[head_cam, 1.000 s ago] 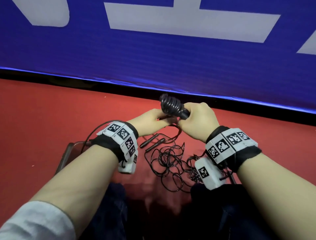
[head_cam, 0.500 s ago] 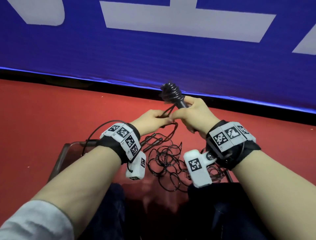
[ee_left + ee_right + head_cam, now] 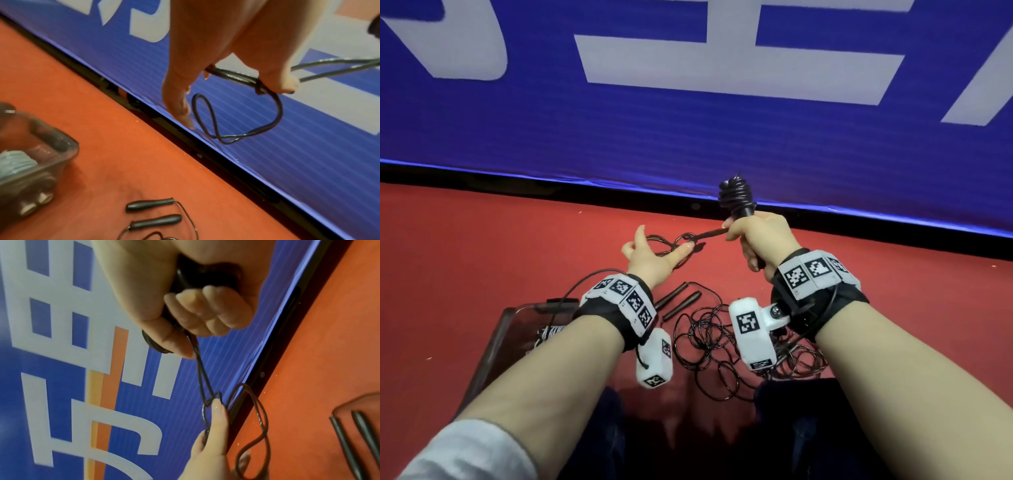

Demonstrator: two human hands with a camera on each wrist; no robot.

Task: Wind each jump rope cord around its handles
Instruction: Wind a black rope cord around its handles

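Since the frame a second earlier my hands had drawn apart: the left hand (image 3: pixel 654 255) had moved out to the left, drawing a doubled length of cord (image 3: pixel 709 234) taut from the bundle. My right hand (image 3: pixel 760 240) was clenched round the paired handles (image 3: pixel 744 210), held up in front of me above the red floor (image 3: pixel 482 257), near the blue banner (image 3: pixel 688 137). The wound coil (image 3: pixel 736 193) sat at their top end. The handles' long axis stood near upright, coiled end pointing up and slightly away from me.

The left hand's fingers (image 3: pixel 275 76) pinched the cord's last loop, where a small knot seemed to be forming; the tail hung slack below.

Step in hand, I judged: finishing off the first rope. The next move called for cinching or tucking that loop against the coil without loosening the turns.

A second rope lay unwound on the floor, its handles (image 3: pixel 681 301) side by side. A clear tray (image 3: pixel 500 339) sat to my left.
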